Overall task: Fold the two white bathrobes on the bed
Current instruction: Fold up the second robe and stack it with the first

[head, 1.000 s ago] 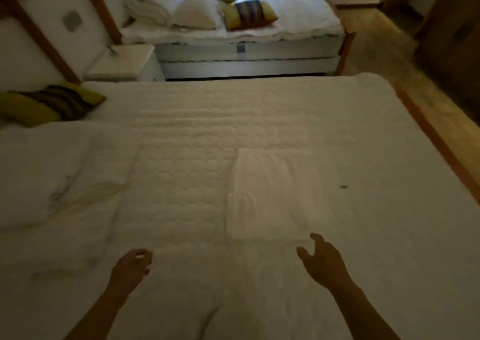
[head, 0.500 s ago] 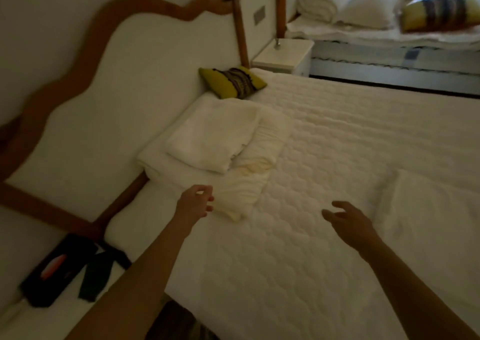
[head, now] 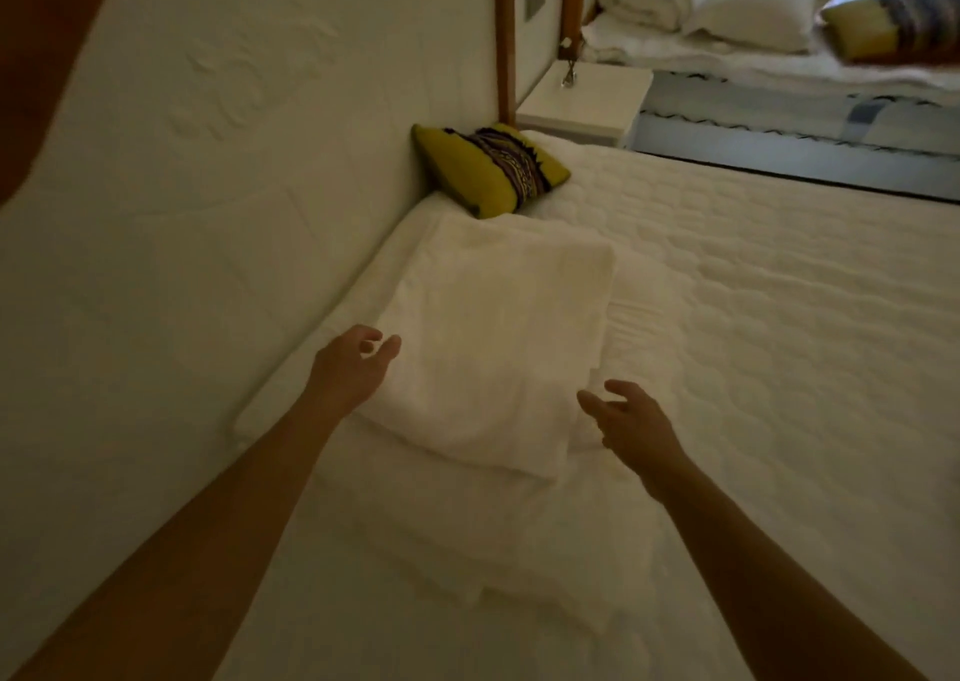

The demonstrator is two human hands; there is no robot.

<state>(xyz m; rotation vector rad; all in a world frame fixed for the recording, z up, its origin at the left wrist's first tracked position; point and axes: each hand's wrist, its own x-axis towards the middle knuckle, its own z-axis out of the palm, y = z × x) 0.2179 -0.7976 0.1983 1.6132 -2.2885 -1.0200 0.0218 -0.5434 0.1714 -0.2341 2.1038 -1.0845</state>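
A white folded piece of cloth [head: 493, 347] lies on top of a stack of white linen [head: 483, 535] at the head of the quilted bed [head: 779, 347], beside the padded headboard [head: 218, 202]. I cannot tell whether it is a bathrobe. My left hand [head: 353, 368] hovers at its left edge, fingers loosely curled, holding nothing. My right hand [head: 631, 423] is at its right near corner, fingers spread and empty. The bathrobe folded earlier on the bed is out of view.
A yellow-green cushion with a dark striped band [head: 488, 168] leans against the headboard behind the stack. A white nightstand [head: 587, 100] stands beyond it. A second bed with pillows and a rolled duvet [head: 727, 4] is at the top right.
My view has swung left from the folded bathrobe in the middle of the bed to the stack by the headboard. Both hands have reached forward to either side of the top cloth.
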